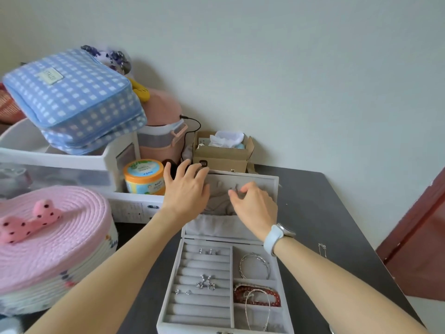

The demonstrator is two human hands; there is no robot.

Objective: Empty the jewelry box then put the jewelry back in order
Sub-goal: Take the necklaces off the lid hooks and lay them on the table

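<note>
An open grey jewelry box [179,261] lies on the dark table. Its ring rolls hold small silver rings [209,251] and silver earrings [205,282]. A silver bangle [254,266] lies in the upper right compartment, with a red bead bracelet [240,291] and a thin silver chain [266,317] below it. My left hand [186,189] presses flat with spread fingers on the raised lid [269,182]. My right hand [252,204] pinches something small and thin at the lid's lining; what it is cannot be made out. The lid's grey pocket [214,225] hangs below.
A silver necklace [322,248] lies on the table [313,213] right of the box. A pink woven basket [53,249] stands at the left. Behind are a white organizer [72,160] with a blue checked pouch [72,97], an orange jar [144,175] and a cardboard box [221,153].
</note>
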